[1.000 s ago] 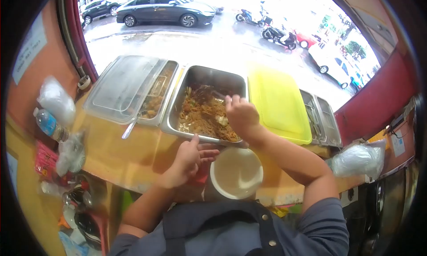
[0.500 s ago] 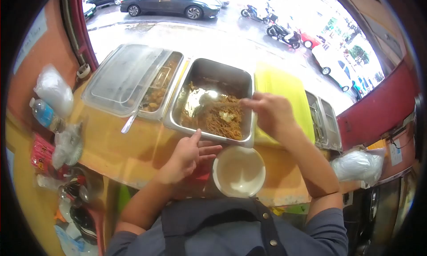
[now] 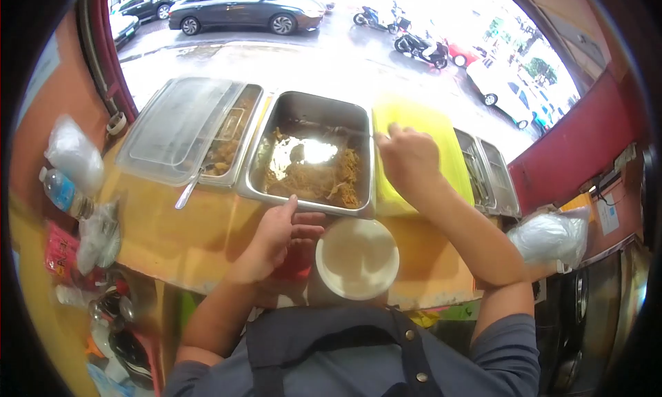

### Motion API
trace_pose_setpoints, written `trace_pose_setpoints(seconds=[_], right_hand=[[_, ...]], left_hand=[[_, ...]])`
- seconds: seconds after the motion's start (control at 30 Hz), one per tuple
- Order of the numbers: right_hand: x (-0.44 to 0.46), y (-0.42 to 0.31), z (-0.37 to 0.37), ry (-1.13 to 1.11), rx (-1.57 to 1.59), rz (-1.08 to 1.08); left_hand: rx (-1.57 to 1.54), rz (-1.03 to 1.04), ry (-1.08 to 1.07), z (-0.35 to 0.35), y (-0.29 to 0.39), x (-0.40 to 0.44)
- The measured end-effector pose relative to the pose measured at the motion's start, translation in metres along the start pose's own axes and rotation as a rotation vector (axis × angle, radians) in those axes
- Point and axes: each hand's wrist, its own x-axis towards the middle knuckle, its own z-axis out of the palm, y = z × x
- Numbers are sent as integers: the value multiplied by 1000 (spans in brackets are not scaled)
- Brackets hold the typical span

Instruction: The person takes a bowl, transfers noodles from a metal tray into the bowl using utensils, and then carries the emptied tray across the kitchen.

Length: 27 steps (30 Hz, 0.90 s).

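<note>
A deep metal food pan stands on the counter with brown noodles spread over its bottom. My right hand is closed around the end of a thin metal utensil, which reaches over the pan's right rim toward its far side. The utensil's head is too blurred to tell its kind. At the near rim, my left hand is open, thumb up against the edge and fingers apart, holding nothing. Just right of those fingers sits a white bowl, close in front of the pan.
To the left is another food container with a clear lid partly over it and a spoon handle sticking out. A yellow-green lid lies to the right. A water bottle and plastic bags flank the counter.
My right hand has lifted the utensil from the noodles toward the pan's far side. The noodles lie differently, with more bare metal showing. The whole view has shifted slightly.
</note>
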Motion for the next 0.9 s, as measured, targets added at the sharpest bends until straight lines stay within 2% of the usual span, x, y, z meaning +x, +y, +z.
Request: trace_pose_setpoints(seconds=[0.03, 0.13, 0.33, 0.6, 0.7, 0.77, 0.8, 0.83, 0.87, 0.9], right_hand=[[8, -4, 17, 27, -89, -5], [-9, -13, 18, -177, -126, -105], [-28, 2, -46, -564, 141, 4], [-9, -22, -19, -792, 619, 200], [0, -25, 1, -815, 716, 149], [4, -12, 19, -793, 768, 53], [7, -9, 12, -866, 794, 144], [9, -7, -2, -940, 817, 237], [10, -5, -10, -1014, 838, 330], [8, 1, -8, -988, 885, 331]], left_hand=[[-4, 5, -9, 0, -2, 1], [-23, 28, -17, -3, -2, 2], [-5, 52, -6, 0, -3, 2], [27, 47, 32, 1, -4, 1], [302, 5, 53, -9, -16, 12], [896, 240, 157, 3, -23, -5], [1192, 356, 208, 11, -23, -15], [1178, 260, 78, 16, -16, -26], [1242, 275, 39, 19, -18, -26], [1305, 290, 0, 21, -22, -26]])
